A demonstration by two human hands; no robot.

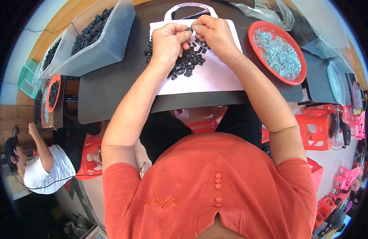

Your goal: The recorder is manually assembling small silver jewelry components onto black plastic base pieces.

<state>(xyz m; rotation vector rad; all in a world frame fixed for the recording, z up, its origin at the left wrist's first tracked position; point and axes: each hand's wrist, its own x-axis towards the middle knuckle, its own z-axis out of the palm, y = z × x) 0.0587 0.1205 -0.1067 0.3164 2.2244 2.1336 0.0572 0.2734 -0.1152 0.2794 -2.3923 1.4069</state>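
Pinching a small dark piece (189,30) between left hand (169,39) and right hand (215,34), over loose black pieces (188,60) on a white tote bag (217,79), seems the step; next calls for steady fingertip alignment.

This looks like a small hand-assembly workshop. Loose black pieces (188,65), a clear bin (100,55) of dark parts (90,34) and a red dish (256,49) of shiny bits (278,53) share one table (112,93). A co-worker (50,169) is nearby, and plastic stools (317,129) stand around.
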